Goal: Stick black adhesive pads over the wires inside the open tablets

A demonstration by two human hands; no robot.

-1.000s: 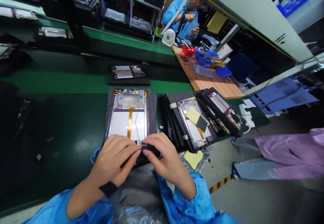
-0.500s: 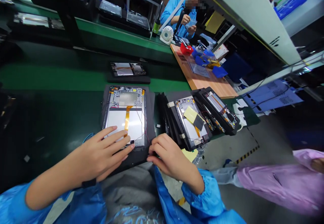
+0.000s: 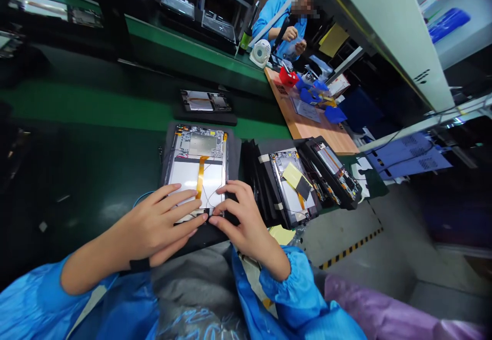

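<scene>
An opened tablet (image 3: pixel 196 176) lies face down in a black padded holder (image 3: pixel 233 160), showing a white panel, a circuit board and an orange flex cable (image 3: pixel 200 176). Thin wires cross the panel. My left hand (image 3: pixel 157 225) rests with spread fingers on the tablet's lower edge. My right hand (image 3: pixel 240 216) is curled over the lower right corner. Their fingertips nearly meet near a small black part (image 3: pixel 207 213), and the fingers hide much of that edge. Whether my right hand pinches anything is hidden.
Next to the holder is a stack of opened tablets (image 3: pixel 295 183) with a yellow note (image 3: pixel 292 175). Another tablet (image 3: pixel 205 101) lies farther along the green workbench (image 3: pixel 96 104). Beyond, a co-worker in blue (image 3: pixel 286 27) sits by a wooden table (image 3: pixel 307 124) holding blue trays.
My left hand has slid in along the tablet's lower edge, and my right hand has moved up onto the corner. The hands are closer together. A person in pink has moved toward the lower right.
</scene>
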